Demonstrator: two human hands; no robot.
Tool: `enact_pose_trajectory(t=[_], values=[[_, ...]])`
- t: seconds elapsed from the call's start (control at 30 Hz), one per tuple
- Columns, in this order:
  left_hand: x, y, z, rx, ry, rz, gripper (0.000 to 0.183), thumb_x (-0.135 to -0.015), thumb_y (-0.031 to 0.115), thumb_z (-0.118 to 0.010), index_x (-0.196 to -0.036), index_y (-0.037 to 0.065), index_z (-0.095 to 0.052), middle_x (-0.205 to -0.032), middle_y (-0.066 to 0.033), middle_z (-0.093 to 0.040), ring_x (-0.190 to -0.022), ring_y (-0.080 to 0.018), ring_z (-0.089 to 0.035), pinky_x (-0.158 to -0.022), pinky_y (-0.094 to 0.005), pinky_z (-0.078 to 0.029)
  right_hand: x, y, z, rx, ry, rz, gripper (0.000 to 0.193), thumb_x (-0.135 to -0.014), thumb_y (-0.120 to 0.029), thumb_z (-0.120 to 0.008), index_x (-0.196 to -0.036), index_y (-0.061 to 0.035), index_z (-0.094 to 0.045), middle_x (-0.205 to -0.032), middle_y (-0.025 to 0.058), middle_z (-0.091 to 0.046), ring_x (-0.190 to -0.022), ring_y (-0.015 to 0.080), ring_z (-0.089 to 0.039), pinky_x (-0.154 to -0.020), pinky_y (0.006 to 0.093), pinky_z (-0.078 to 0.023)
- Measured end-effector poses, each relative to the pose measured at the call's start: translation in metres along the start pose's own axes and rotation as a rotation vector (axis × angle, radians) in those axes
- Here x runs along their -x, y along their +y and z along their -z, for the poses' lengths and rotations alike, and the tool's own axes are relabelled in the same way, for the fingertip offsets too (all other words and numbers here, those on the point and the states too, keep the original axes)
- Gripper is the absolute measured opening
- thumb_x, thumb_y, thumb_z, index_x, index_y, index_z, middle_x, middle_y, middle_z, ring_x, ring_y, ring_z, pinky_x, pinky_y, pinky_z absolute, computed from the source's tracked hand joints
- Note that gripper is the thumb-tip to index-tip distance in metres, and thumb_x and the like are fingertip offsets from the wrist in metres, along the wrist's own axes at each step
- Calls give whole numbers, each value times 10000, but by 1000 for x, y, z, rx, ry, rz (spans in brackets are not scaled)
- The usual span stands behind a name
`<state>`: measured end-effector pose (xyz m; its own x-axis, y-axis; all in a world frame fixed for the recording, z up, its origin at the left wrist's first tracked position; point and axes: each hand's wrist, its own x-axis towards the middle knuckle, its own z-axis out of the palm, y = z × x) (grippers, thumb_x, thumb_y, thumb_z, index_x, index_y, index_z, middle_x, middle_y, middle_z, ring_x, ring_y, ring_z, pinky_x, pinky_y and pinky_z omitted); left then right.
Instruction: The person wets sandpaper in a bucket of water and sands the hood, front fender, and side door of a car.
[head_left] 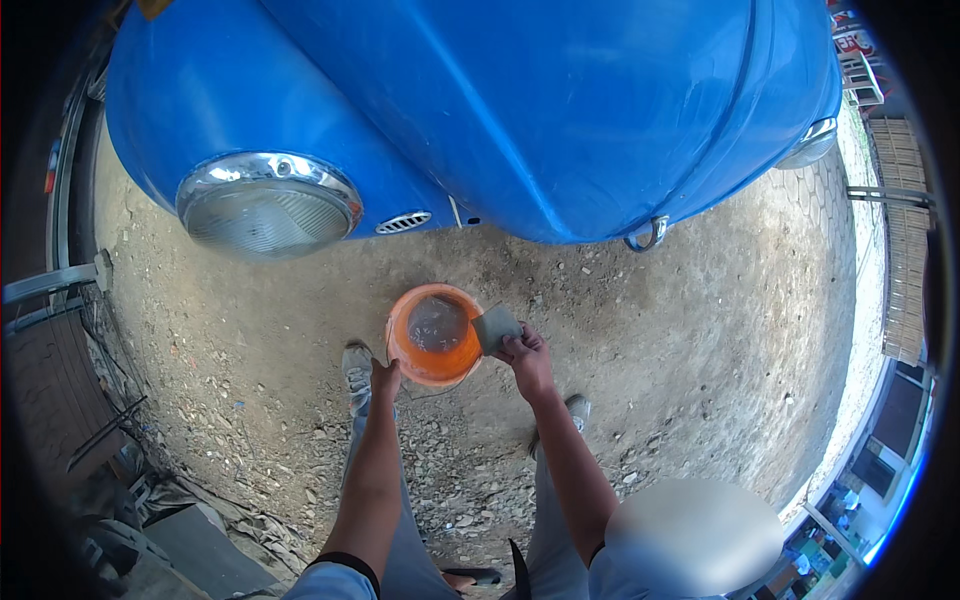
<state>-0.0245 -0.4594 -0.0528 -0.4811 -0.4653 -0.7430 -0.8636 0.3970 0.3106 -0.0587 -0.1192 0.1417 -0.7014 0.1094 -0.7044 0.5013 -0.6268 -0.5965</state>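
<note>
An orange bucket (463, 358) with cloudy, bubbly water (438, 323) in it is in front of me, between my feet and the car. My left hand (385, 379) grips its near left rim, with some fingers hidden behind the wall. Pinched in my right hand (527, 354) is a thin, flat, grey-green square sheet (497, 328), held at the bucket's right rim. The sheet overlaps the rim from this angle; whether they touch I cannot tell.
A blue car (560, 110) with a round chrome-ringed headlight (268, 205) fills the far side, beyond the bucket. Dirt ground (700, 330) with loose gravel lies around my shoes. Metal rails (50, 283) stand at left, a bamboo screen (892, 270) at right.
</note>
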Motion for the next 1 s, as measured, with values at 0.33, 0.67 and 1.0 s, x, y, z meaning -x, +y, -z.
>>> enact_pose_trajectory(t=[0.33,0.67,1.0], values=[[103,107,115,117,-113,-368,799,-971,226,-567,-1605,13,-130,-1496,-325,-449,-1214,-366,-639,-994,-380,-517,87,-119,-123,-121,-199,-17,316,-963,-32,-648,-1268,-66,-573,-1138,42,-661,-1049,154,-651,-948,335,-532],[297,559,296,320,106,-1078,514,-1036,61,-471,-1536,35,-356,-1410,-196,-550,-1160,-252,-630,-999,-357,-492,66,-503,-238,981,-41,1136,394,-982,29,-511,-1371,-21,-478,-1263,223,-630,-1163,381,-638,-938,425,-511],[327,735,190,230,680,-749,607,-1052,226,-407,-1553,-59,-216,-1645,-242,-186,-1531,-392,-199,-1243,-513,-183,-26,-556,-275,1856,-85,1366,726,-1028,-472,-417,-1605,-64,-250,-1675,208,-158,-1565,360,-103,-1270,505,-84]])
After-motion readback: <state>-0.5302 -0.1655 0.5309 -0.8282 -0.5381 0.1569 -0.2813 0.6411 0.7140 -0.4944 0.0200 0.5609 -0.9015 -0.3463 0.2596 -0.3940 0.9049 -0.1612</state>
